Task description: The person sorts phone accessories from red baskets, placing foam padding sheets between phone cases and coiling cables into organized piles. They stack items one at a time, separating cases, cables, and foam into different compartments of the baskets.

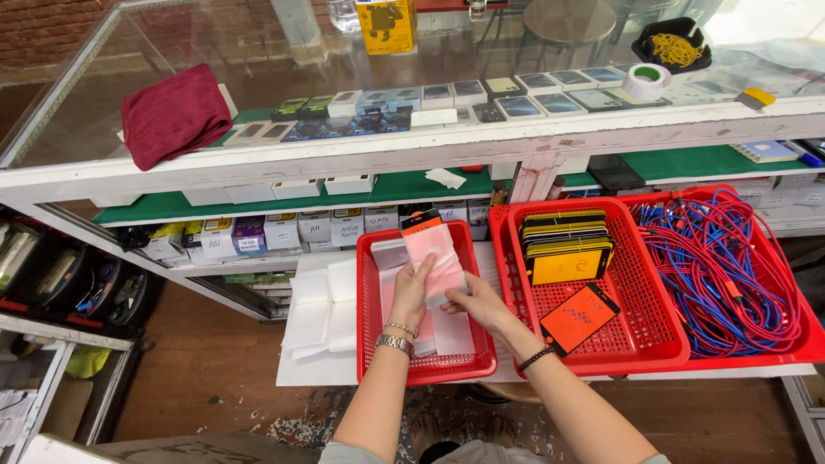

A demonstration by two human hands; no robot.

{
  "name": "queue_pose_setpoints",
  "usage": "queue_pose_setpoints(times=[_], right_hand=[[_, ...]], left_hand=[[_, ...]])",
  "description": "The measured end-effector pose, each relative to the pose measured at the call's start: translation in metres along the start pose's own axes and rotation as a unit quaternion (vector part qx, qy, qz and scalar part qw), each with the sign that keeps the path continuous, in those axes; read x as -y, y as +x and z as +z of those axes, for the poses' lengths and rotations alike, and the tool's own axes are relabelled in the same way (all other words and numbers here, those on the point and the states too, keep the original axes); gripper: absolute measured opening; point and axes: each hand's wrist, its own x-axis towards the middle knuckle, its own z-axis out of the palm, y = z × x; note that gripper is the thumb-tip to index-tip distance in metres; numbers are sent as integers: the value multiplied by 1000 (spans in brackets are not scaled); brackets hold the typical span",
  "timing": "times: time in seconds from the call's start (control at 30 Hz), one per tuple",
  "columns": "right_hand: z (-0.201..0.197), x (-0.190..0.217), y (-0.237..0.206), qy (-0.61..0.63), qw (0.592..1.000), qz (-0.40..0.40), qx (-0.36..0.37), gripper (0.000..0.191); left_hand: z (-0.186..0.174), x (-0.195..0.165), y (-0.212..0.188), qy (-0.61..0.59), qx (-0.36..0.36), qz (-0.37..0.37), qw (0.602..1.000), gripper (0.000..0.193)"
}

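My left hand [411, 293] and my right hand [475, 302] both grip a flat clear packet with a pink insert and an orange-and-black top [432, 248]. I hold it upright over a red plastic basket [372, 329] that has more white and pink packets lying in it. A metal watch and a bracelet sit on my left wrist; a dark band is on my right wrist.
A second red basket [653, 339] to the right holds a stack of yellow-and-black flat packs [566, 246] and a loose orange one [578, 317]. A red tray [803, 344] holds coiled red and blue cables [720, 268]. White sheets [320, 313] lie left. A glass counter [258, 51] with a maroon cloth [174, 113] is behind.
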Motion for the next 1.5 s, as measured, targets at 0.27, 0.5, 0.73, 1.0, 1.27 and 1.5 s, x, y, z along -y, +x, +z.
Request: queue_pose_setpoints(times=[0.27, 0.5, 0.73, 1.0, 1.27, 1.5], right_hand=[[-77, 37, 5, -14, 990, -42, -135, 31], [-175, 43, -29, 145, 889, -235, -366, 14], [-175, -35, -64, -89, 857, 40, -506, 44], [-138, 5, -58, -334, 793, -151, -487, 45], [-7, 46, -9, 125, 988, -89, 3, 47], [-17, 35, -4, 88, 996, 14, 1, 38]], left_hand=[[25, 33, -17, 219, 185, -77, 955, 27], [7, 50, -25, 443, -40, 37, 895, 46], [-55, 48, -20, 689, -243, 146, 667, 68], [-41, 14, -23, 597, -248, 151, 748, 45], [73, -23, -64, 579, -43, 422, 696, 62], [24, -45, -4, 139, -1, 49, 989, 48]])
